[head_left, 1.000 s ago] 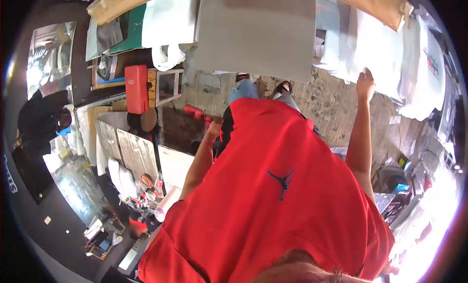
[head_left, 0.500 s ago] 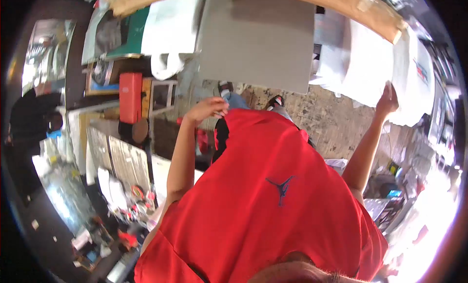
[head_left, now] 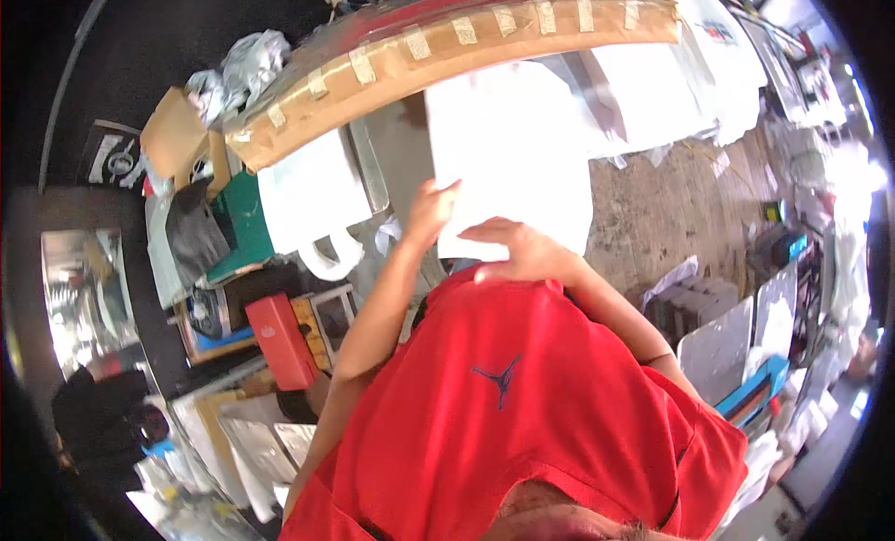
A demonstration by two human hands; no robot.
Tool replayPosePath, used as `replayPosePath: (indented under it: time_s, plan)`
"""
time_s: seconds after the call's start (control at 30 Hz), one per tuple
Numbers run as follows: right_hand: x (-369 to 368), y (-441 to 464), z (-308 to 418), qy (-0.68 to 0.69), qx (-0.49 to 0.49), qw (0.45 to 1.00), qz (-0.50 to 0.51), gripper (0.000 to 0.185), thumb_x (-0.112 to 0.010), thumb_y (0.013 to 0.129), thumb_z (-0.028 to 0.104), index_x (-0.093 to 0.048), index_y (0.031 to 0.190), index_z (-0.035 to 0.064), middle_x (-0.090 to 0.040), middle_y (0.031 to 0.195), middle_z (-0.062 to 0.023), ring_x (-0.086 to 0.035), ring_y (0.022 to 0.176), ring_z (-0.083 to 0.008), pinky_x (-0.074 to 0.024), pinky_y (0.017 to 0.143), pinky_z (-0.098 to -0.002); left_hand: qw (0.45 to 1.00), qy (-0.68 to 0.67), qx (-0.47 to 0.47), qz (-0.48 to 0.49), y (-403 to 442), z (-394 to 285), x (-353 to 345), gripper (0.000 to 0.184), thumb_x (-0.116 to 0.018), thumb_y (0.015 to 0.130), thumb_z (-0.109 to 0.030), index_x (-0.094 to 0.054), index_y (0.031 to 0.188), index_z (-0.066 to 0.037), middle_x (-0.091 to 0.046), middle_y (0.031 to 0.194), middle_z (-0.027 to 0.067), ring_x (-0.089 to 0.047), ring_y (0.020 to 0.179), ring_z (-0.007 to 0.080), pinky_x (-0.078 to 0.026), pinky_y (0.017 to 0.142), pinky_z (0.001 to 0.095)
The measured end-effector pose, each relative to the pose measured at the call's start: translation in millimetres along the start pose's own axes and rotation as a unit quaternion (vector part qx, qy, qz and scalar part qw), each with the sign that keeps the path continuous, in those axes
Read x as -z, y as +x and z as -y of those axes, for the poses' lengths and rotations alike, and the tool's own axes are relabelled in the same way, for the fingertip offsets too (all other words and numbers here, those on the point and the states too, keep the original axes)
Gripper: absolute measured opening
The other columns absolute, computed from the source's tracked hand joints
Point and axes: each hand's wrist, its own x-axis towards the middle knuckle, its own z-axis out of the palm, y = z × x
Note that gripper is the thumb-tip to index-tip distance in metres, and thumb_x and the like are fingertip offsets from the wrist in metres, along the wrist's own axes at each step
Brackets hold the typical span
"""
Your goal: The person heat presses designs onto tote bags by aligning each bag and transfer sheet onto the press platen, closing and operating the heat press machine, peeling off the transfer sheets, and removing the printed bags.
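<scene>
A bright white piece of cloth [head_left: 513, 140] lies over the grey board [head_left: 401, 149] in front of my red shirt, covering most of it. At the cloth's left edge, my left hand [head_left: 434, 215] is closed on the material. My right hand [head_left: 530, 254] is at its lower edge, near my shirt, with a white fold between thumb and fingers. The glare hides the cloth's details.
A taped cardboard edge [head_left: 415, 61] runs behind the board. White cloths hang on the left [head_left: 312, 182] and right [head_left: 653, 93]. A red box [head_left: 282, 340] is at left. A person in black [head_left: 101, 415] is at far left.
The view has turned. My right hand has come inward from the right, my left hand has moved forward, and both now hold a white cloth over the grey board.
</scene>
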Motion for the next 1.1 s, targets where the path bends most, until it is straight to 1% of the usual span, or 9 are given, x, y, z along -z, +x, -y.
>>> replayPosePath:
  time_s: [0.1, 0.13, 0.2, 0.33, 0.57, 0.67, 0.77, 0.93, 1.1]
  plan:
    - [11, -4, -26, -0.037, -0.251, 0.951, -0.177, 0.044, -0.080, 0.087, 0.031, -0.072, 0.121, 0.0051, -0.071, 0.122, -0.0168, -0.069, 0.110, -0.0322, -0.0541, 0.097, -0.0416, 0.988, -0.061, 0.058, -0.127, -17, 20, 43, 0.028, -0.066, 0.100, -0.020, -0.068, 0.115, 0.004, -0.072, 0.104, 0.0060, -0.065, 0.088, 0.0147, -0.052, 0.078, 0.0298]
    - [10, -17, -71, -0.128, -0.241, 0.920, -0.280, 0.039, -0.080, 0.086, 0.032, -0.074, 0.114, 0.0050, -0.074, 0.112, -0.0157, -0.071, 0.103, -0.0314, -0.0564, 0.090, -0.0407, 0.988, -0.035, 0.052, -0.140, -20, 26, 57, 0.030, -0.067, 0.100, -0.020, -0.067, 0.117, 0.005, -0.072, 0.109, 0.0070, -0.064, 0.093, 0.0149, -0.051, 0.082, 0.0302]
    - [27, -39, -101, -0.153, -0.333, 0.879, -0.304, 0.033, -0.077, 0.087, 0.029, -0.072, 0.107, 0.0033, -0.075, 0.094, -0.0173, -0.074, 0.086, -0.0321, -0.0572, 0.077, -0.0416, 0.988, -0.062, 0.032, -0.138, -30, 31, 67, 0.033, -0.068, 0.100, -0.019, -0.065, 0.122, 0.006, -0.069, 0.117, 0.0086, -0.062, 0.101, 0.0144, -0.049, 0.088, 0.0316]
    - [33, -43, -99, -0.118, -0.336, 0.901, -0.247, 0.035, -0.076, 0.086, 0.028, -0.071, 0.106, 0.0000, -0.074, 0.092, -0.0189, -0.074, 0.084, -0.0335, -0.0570, 0.075, -0.0421, 0.985, -0.070, -0.008, -0.158, -15, 43, 64, 0.030, -0.069, 0.098, -0.017, -0.067, 0.118, 0.005, -0.071, 0.105, 0.0056, -0.061, 0.088, 0.0128, -0.049, 0.079, 0.0309]
    - [32, 8, -129, -0.277, -0.297, 0.881, -0.244, 0.077, -0.083, 0.081, 0.039, -0.050, 0.137, -0.0030, -0.055, 0.135, -0.0286, -0.049, 0.130, -0.0451, -0.0430, 0.108, -0.0502, 0.966, -0.047, -0.083, -0.240, 21, 35, 53, 0.027, -0.075, 0.091, -0.021, -0.072, 0.105, 0.002, -0.072, 0.086, 0.0040, -0.061, 0.070, 0.0143, -0.049, 0.066, 0.0327]
    - [36, 19, -141, -0.285, -0.320, 0.873, -0.233, 0.084, -0.088, 0.075, 0.038, -0.048, 0.135, -0.0066, -0.058, 0.133, -0.0278, -0.052, 0.128, -0.0445, -0.0438, 0.107, -0.0500, 0.920, 0.275, -0.020, -0.280, -3, 23, 69, 0.023, -0.080, 0.085, -0.020, -0.075, 0.092, 0.001, -0.074, 0.080, 0.0091, -0.067, 0.069, 0.0168, -0.051, 0.067, 0.0322]
    - [50, 26, -144, -0.222, -0.373, 0.881, -0.189, 0.087, -0.090, 0.073, 0.035, -0.047, 0.137, -0.0049, -0.060, 0.133, -0.0258, -0.053, 0.129, -0.0420, -0.0431, 0.108, -0.0497, 0.931, 0.275, -0.007, -0.240, -17, 32, 75, 0.020, -0.080, 0.084, -0.019, -0.076, 0.087, 0.000, -0.074, 0.077, 0.0096, -0.067, 0.066, 0.0183, -0.052, 0.065, 0.0335]
    - [66, 27, -174, -0.223, -0.310, 0.900, -0.210, 0.032, -0.081, 0.082, 0.032, -0.072, 0.083, 0.0015, -0.072, 0.083, -0.0231, -0.070, 0.085, -0.0434, -0.0548, 0.078, -0.0489, 0.923, 0.259, -0.028, -0.282, -12, 46, 68, 0.018, -0.082, 0.082, -0.017, -0.077, 0.085, 0.000, -0.073, 0.072, 0.0073, -0.066, 0.063, 0.0157, -0.051, 0.063, 0.0318]
    - [74, 27, -191, -0.210, -0.306, 0.900, -0.229, 0.030, -0.084, 0.079, 0.030, -0.074, 0.087, 0.0035, -0.074, 0.088, -0.0189, -0.072, 0.085, -0.0382, -0.0555, 0.076, -0.0472, 0.931, 0.191, -0.018, -0.310, -8, 48, 66, 0.017, -0.084, 0.081, -0.016, -0.078, 0.082, -0.001, -0.074, 0.072, 0.0056, -0.065, 0.063, 0.0117, -0.050, 0.062, 0.0290]
